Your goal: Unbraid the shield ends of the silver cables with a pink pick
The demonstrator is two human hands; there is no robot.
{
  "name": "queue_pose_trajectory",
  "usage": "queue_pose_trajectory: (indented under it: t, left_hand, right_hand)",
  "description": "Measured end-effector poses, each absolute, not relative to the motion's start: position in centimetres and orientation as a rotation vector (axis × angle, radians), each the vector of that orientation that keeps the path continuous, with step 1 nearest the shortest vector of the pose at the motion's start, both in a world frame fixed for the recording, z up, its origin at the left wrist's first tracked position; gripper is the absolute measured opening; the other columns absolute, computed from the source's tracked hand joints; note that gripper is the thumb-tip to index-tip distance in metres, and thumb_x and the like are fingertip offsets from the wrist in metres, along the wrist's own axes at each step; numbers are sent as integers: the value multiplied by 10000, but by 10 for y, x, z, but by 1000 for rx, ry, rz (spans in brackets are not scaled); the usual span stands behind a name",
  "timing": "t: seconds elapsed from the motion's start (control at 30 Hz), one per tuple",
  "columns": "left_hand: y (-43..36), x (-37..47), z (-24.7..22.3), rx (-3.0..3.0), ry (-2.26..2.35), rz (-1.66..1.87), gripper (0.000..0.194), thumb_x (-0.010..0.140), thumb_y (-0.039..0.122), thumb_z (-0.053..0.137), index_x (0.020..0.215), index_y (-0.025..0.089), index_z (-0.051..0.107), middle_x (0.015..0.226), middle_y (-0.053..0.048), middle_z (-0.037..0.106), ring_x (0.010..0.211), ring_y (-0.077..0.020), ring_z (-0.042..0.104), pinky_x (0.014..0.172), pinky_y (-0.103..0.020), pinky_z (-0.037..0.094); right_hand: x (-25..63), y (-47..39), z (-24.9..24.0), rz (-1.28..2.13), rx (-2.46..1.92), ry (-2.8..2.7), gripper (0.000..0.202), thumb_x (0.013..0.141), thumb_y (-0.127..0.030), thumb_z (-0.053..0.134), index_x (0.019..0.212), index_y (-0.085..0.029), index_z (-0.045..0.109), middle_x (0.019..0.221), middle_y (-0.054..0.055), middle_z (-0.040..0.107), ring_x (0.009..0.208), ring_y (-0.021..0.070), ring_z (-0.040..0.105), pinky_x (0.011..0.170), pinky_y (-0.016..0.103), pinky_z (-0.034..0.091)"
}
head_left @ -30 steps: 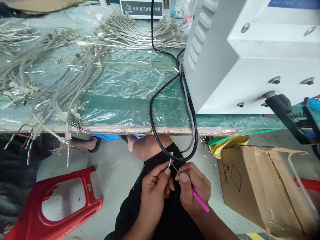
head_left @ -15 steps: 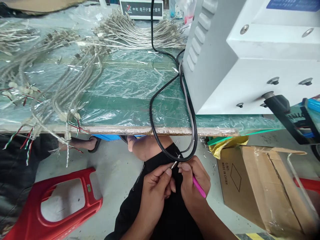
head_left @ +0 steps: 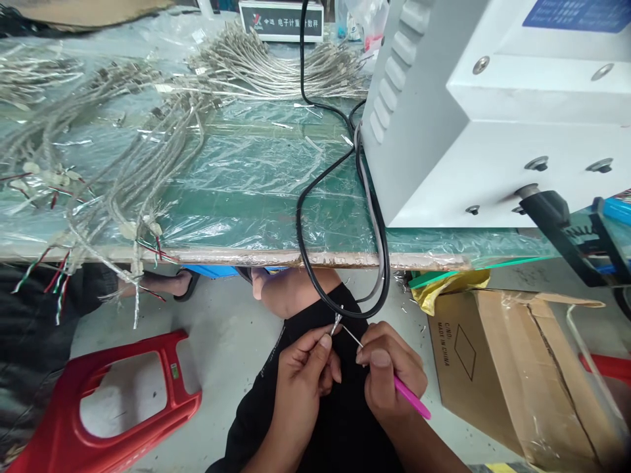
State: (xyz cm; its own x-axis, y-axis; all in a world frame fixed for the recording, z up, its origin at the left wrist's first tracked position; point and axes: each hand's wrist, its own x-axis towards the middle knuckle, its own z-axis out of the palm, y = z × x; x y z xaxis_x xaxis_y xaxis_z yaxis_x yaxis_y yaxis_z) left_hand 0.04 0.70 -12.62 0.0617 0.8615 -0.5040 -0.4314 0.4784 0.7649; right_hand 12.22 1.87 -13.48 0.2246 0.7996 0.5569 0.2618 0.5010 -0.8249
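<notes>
My left hand (head_left: pixel 306 364) is closed, its thumb and forefinger pinching a cable end (head_left: pixel 336 322) whose silvery strands stick up past the fingertips. The rest of that cable is hidden by the hand. In my right hand (head_left: pixel 392 371) is a thin metal pick with a pink handle (head_left: pixel 413 398), gripped like a pen. Its slim shaft points up and left, and the tip is close to the silvery strands; whether it touches them I cannot tell. Both hands are above my lap, just below a hanging loop of black cable (head_left: pixel 299 217).
Braided cables (head_left: pixel 142 151) with bared coloured wires overhang the table edge (head_left: pixel 246 257) at left. A further cable bundle (head_left: pixel 276 69) lies before a scale (head_left: pixel 280 23). At right stand a white machine (head_left: pixel 424 131) and a carton (head_left: pixel 458 355). A red stool (head_left: pixel 185 401) and another person's leg (head_left: pixel 162 284) are at left.
My right hand has moved right and slightly down with the pick, so its metal shaft now shows. My left hand has barely shifted and still pinches the cable end.
</notes>
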Motion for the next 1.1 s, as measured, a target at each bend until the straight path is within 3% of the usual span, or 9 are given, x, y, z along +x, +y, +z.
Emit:
queue_pose_trajectory:
  t: [0.8,1.1]
  left_hand:
    - [8,3,-123,502,1153,1050,351,829,438,757,1062,178,792,529,37,559,421,-36,301,425,-192,212]
    - [8,1,-123,525,1124,1009,360,888,437,687,1078,145,776,519,26,572,407,-39,301,429,-211,207]
  right_hand:
    - [125,19,-141,440,-1111,-1453,269,964,-125,470,733,-193,589,640,-5,522,569,127,503,497,275,362]
    - [123,33,-129,449,-1303,-1358,273,988,-143,495,740,-195,593,702,-12,538,604,117,518,552,272,410]
